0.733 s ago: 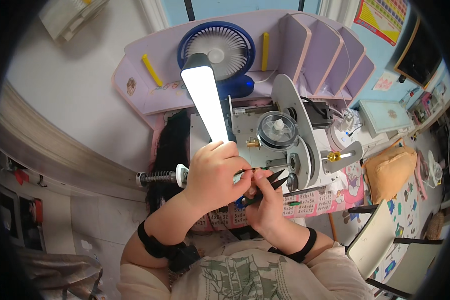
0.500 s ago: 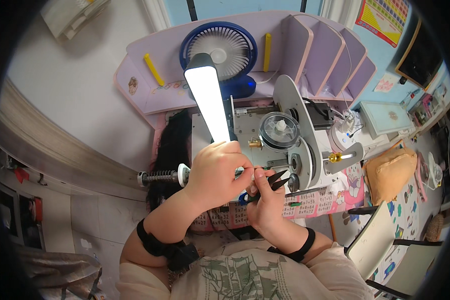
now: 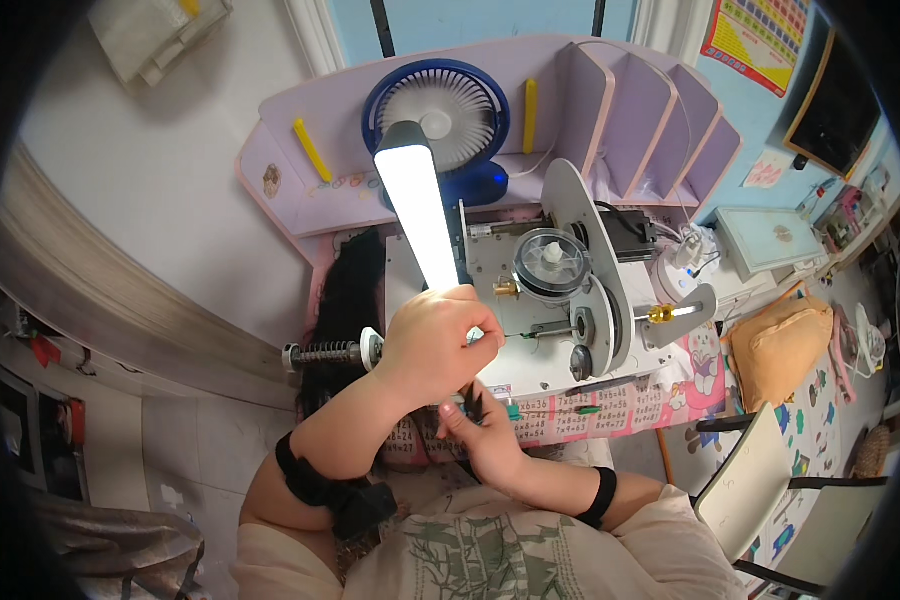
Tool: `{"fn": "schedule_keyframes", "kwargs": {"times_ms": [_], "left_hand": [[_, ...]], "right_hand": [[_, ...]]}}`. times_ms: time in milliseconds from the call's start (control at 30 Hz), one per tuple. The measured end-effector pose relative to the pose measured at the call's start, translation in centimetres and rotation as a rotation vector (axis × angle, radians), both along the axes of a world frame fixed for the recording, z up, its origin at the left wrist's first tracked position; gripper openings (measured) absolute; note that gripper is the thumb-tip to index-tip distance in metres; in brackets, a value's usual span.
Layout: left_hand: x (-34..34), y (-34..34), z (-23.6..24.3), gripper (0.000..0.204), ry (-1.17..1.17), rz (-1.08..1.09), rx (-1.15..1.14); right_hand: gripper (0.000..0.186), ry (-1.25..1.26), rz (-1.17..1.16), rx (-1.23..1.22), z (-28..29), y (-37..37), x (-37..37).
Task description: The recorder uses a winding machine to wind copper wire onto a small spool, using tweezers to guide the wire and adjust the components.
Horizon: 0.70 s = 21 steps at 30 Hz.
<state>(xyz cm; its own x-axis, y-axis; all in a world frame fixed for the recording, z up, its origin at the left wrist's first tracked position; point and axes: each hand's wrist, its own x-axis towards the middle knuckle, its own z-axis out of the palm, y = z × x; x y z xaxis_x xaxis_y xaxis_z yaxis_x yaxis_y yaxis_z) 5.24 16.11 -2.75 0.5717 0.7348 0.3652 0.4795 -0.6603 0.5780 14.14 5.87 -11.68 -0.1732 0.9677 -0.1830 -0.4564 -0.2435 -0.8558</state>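
Note:
My left hand (image 3: 435,335) is over the white machine plate, beneath the bright lamp (image 3: 415,205). Its thumb and finger are closed in a pinch, and a thin dark strand seems to run from them to the small metal rod (image 3: 552,328) of the winding machine. Lower down, by the table's front edge, my right hand (image 3: 485,440) is closed around dark pointed scissors (image 3: 478,400), mostly hidden by the fingers. The clear-sided spool (image 3: 552,262) and a brass fitting (image 3: 507,288) are just beyond the left hand. Black hair-like fibre (image 3: 345,290) lies left of the machine.
A blue fan (image 3: 437,115) stands at the back on a lilac shelf unit (image 3: 570,90). A spring-loaded shaft (image 3: 325,354) sticks out at left. The machine's upright white plate (image 3: 570,195) rises at right. A chair (image 3: 745,485) and an orange cushion (image 3: 775,335) are farther right.
My right hand has moved down and left, away from the left hand, and the scissors' blades no longer point out to the right. The left hand keeps its pinch in nearly the same place.

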Motion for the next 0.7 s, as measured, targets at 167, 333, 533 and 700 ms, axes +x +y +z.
{"fn": "schedule_keyframes", "kwargs": {"times_ms": [167,333,533,700], "left_hand": [[0.1,0.0,-0.2,0.008,0.004,-0.001,0.002],[0.1,-0.1,-0.5,0.007,0.001,-0.002,0.051],[0.1,-0.4,-0.2,0.008,-0.006,-0.004,0.078],[0.1,-0.3,-0.4,0.007,-0.008,-0.004,0.121]], "right_hand": [[0.052,-0.049,0.263,0.040,0.9,-0.3,-0.3],[0.054,0.036,0.334,0.126,0.9,-0.9,-0.5],[0.047,0.009,0.392,0.127,0.7,-1.1,-0.7],[0.043,0.034,0.394,0.129,0.7,-1.2,-0.6]]}}
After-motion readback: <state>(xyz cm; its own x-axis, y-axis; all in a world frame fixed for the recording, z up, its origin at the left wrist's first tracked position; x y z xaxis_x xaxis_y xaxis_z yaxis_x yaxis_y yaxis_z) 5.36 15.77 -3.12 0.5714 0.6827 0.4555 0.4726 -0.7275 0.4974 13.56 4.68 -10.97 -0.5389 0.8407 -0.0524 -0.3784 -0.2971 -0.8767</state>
